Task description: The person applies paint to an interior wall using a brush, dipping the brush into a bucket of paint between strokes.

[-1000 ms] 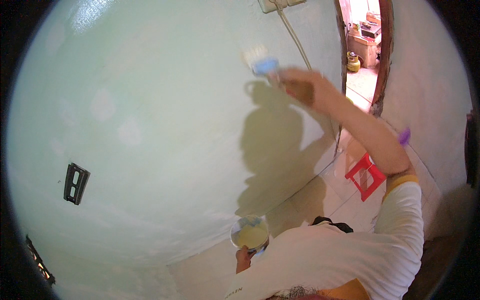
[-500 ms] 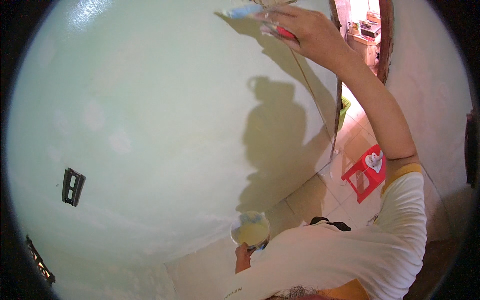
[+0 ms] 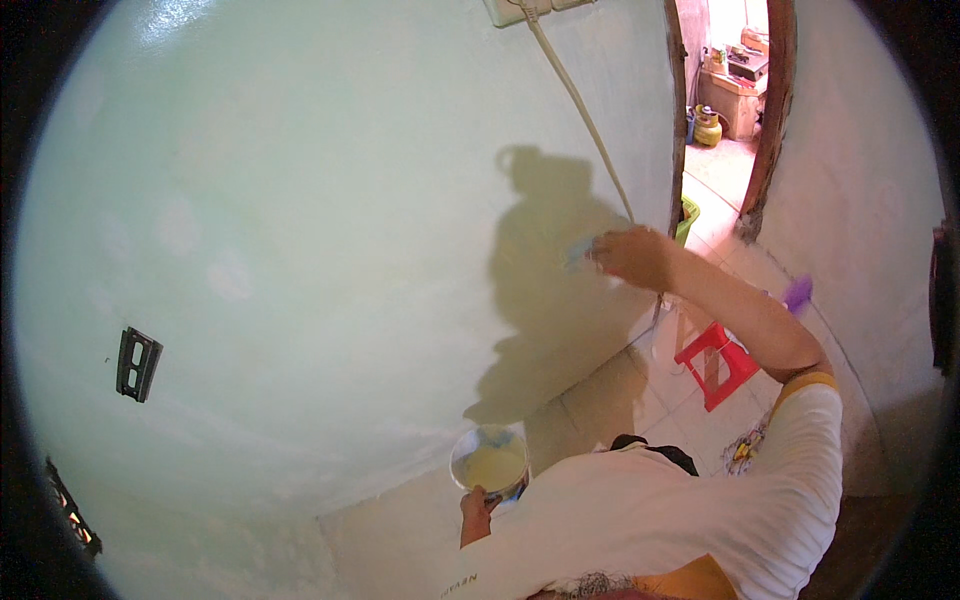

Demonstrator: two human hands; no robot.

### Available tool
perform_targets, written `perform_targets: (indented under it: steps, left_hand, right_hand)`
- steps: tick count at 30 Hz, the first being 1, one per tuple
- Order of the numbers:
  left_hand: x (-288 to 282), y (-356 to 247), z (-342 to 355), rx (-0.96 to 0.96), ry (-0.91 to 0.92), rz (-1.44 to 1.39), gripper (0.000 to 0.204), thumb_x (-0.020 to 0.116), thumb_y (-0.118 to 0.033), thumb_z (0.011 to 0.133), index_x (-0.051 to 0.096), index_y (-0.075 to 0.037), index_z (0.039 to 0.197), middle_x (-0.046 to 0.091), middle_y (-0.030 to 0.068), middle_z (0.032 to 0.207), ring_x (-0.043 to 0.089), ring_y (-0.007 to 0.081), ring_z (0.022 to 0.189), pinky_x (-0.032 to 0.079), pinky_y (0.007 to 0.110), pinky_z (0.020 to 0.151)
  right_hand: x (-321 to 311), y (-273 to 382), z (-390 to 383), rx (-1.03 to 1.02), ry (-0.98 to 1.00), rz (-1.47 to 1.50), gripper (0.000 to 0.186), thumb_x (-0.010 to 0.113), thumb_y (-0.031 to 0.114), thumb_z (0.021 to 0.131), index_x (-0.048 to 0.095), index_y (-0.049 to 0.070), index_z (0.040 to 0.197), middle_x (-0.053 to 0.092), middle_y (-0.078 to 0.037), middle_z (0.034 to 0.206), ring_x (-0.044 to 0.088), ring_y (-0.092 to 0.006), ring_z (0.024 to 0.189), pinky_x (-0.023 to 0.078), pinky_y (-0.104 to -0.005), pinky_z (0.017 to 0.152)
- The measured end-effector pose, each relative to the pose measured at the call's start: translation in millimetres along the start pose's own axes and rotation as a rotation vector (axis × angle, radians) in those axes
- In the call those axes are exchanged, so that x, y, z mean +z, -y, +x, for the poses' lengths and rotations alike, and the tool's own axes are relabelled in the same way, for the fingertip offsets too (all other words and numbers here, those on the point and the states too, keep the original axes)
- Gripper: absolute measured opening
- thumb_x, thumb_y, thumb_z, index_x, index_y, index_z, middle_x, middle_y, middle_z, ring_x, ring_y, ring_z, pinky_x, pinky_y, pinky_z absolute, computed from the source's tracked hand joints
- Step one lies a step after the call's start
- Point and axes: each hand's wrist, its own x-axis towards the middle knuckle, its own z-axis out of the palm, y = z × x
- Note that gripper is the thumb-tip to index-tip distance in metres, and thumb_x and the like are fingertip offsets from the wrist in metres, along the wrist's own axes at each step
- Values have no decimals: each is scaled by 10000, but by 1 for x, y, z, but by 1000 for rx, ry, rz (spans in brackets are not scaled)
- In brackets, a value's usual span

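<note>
My left hand grips the rim of a small bucket low in front of me. Pale yellow-green paint fills part of it. My right arm reaches out to the pale green wall, and my right hand is closed around a paintbrush. The brush's bluish, blurred head points left at the wall, inside my shadow. Whether it touches the surface I cannot tell, and my fingers hide most of the handle.
A white cable runs down the wall from a socket box. Beyond the doorway at upper right stands a yellow gas cylinder. A red plastic stool sits on the tiled floor under my right arm. A dark frame is on the wall at left.
My right hand and the paintbrush have come down from the top of the wall, near the socket box, to mid-height. The left hand still holds the bucket, shifted slightly left.
</note>
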Motion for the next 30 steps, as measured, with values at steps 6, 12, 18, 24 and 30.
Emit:
perform_targets:
  steps: [6, 12, 18, 24, 30]
  left_hand:
    - [-9, 7, -9, 161, 31, 259, 477, 549, -90, 807, 400, 159, 1186, 506, 307, 1178, 626, 439, 962, 626, 496, 719]
    - [12, -5, -30, 56, 9, -29, 479, 558, -82, 811, 383, 147, 1195, 503, 300, 1165, 615, 429, 975, 623, 506, 730]
    - [25, -15, -29, 16, -58, -18, 504, 554, -70, 835, 342, 140, 1241, 487, 311, 1197, 592, 433, 1047, 630, 484, 735]
    - [24, -22, -34, 5, -40, 52, 442, 529, -153, 905, 367, 148, 1186, 502, 280, 1198, 613, 390, 1010, 626, 456, 780]
    - [13, -46, -52, 14, -26, 155, 368, 540, -150, 906, 409, 109, 1131, 515, 260, 1152, 627, 351, 965, 620, 428, 798]
  right_hand:
    - [-112, -57, 11, 259, -688, 579, 361, 673, 73, 828, 633, 130, 1182, 631, -69, 1179, 671, -257, 937, 561, -358, 770]
    - [-133, -26, 56, 251, -1121, 237, 400, 689, 118, 838, 610, 138, 1229, 626, -73, 1153, 663, -251, 930, 560, -355, 776]
    - [-9, 64, 60, 138, -700, 246, 391, 600, 136, 884, 557, 75, 1267, 602, -105, 1111, 626, -259, 966, 561, -361, 746]
    - [59, 140, 33, 126, -534, 507, 370, 571, 183, 903, 566, 49, 1248, 593, -121, 1097, 632, -277, 941, 545, -383, 747]
    - [71, 215, 18, 381, -250, 948, 347, 629, 280, 884, 625, 105, 1182, 616, -138, 1072, 641, -295, 942, 517, -428, 753]
